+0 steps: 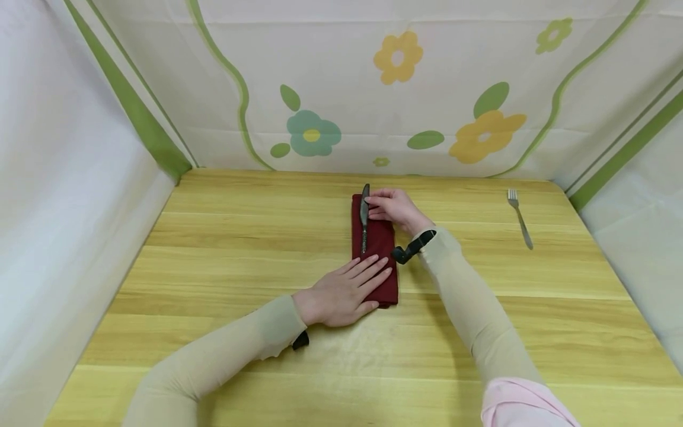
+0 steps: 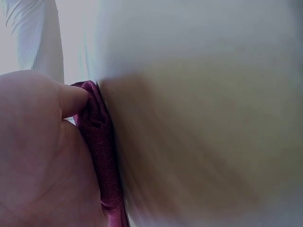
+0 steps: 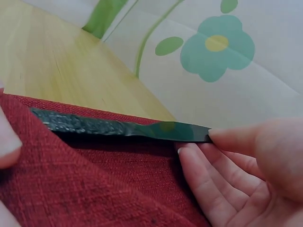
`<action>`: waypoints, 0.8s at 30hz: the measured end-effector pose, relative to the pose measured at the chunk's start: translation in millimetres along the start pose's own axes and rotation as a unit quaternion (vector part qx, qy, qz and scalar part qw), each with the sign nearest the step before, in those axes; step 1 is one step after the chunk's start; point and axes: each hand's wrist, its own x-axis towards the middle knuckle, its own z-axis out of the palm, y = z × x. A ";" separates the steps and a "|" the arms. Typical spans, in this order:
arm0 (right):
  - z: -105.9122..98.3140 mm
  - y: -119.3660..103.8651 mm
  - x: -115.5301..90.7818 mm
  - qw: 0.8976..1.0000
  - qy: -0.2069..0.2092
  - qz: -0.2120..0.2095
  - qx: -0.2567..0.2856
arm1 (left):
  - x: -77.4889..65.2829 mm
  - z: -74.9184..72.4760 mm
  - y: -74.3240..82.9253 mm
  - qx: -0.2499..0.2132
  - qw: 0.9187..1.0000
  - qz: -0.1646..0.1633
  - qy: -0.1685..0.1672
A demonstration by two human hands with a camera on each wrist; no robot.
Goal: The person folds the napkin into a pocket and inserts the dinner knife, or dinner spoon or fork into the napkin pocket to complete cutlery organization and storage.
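Note:
A dark red folded napkin (image 1: 383, 237) lies lengthwise on the table. My left hand (image 1: 347, 295) rests flat across its near part, fingers straight; in the left wrist view the thumb touches the napkin's edge (image 2: 102, 146). Above the napkin's far part, my right hand (image 1: 397, 209) pinches a dark table knife (image 1: 364, 216) by its blade between thumb and fingers. The blade points away, and the textured handle (image 3: 80, 122) points toward my left fingers. In the right wrist view the handle's end meets a raised fold of the napkin; how much of it is hidden I cannot tell.
A silver fork (image 1: 520, 220) lies on the wooden table (image 1: 240, 237) at the right, tines away. White cloth with printed flowers (image 1: 397, 57) stands along the table's back edge, and pale cloth walls flank both sides.

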 end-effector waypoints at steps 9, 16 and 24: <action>-5.2 -1.1 -3.8 0.998 -0.029 0.014 -0.049 | -1.2 0.6 0.1 0.006 1.000 0.006 0.012; -7.6 -5.1 -7.0 0.994 -0.067 0.020 -0.079 | -4.3 -6.5 1.8 0.006 1.000 0.012 0.019; -9.4 -7.9 -9.1 0.992 -0.090 0.017 -0.085 | -5.7 -11.6 4.1 0.009 1.000 0.012 0.020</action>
